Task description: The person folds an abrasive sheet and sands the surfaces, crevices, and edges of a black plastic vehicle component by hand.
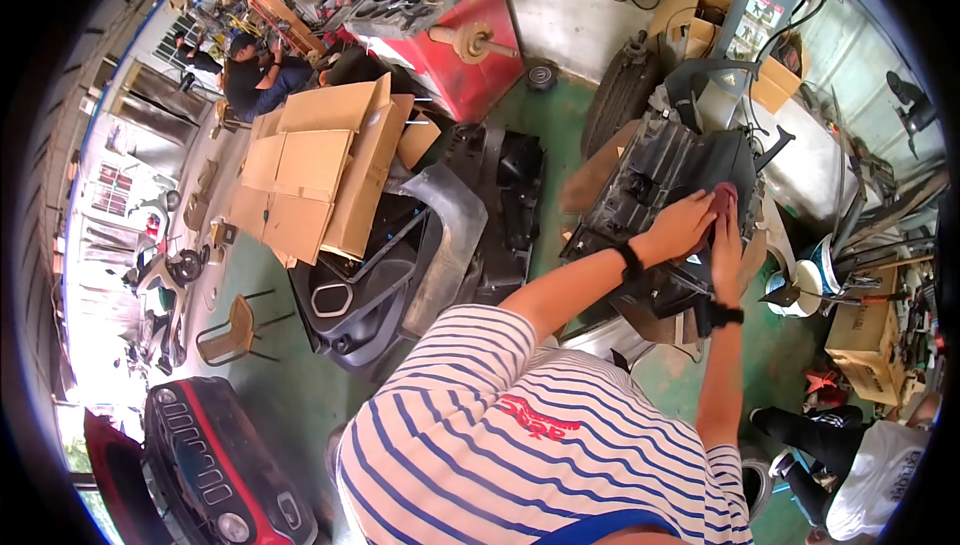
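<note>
The left arm [570,295] reaches forward and slants across to the right, running through the left wrist [646,251] to the left hand [683,225], whose back faces up and whose fingers point rightward. The right arm [719,385] stretches nearly straight ahead, its right hand [727,250] pointing forward with the fingers extended. The two hands converge at their fingertips, though how firmly either grip is closed cannot be made out.
</note>
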